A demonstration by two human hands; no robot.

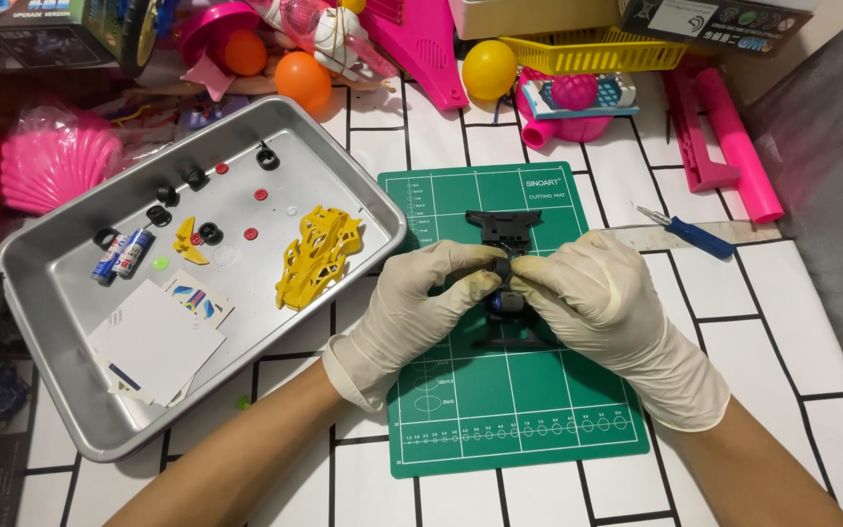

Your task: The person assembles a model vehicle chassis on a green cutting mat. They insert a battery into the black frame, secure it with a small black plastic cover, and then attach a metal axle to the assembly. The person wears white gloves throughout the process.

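At the centre of the frame we pinch a black toy car frame with both gloved hands, over the green cutting mat on the counter. Our left hand closes its fingertips on the frame's left side, and our right hand grips its right. At left, a metal tray holds a yellow car shell, two batteries and small black wheels. A blue screwdriver lies at right of the mat.

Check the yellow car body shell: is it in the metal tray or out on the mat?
In: the yellow car body shell lies inside the metal tray, left of the green mat.
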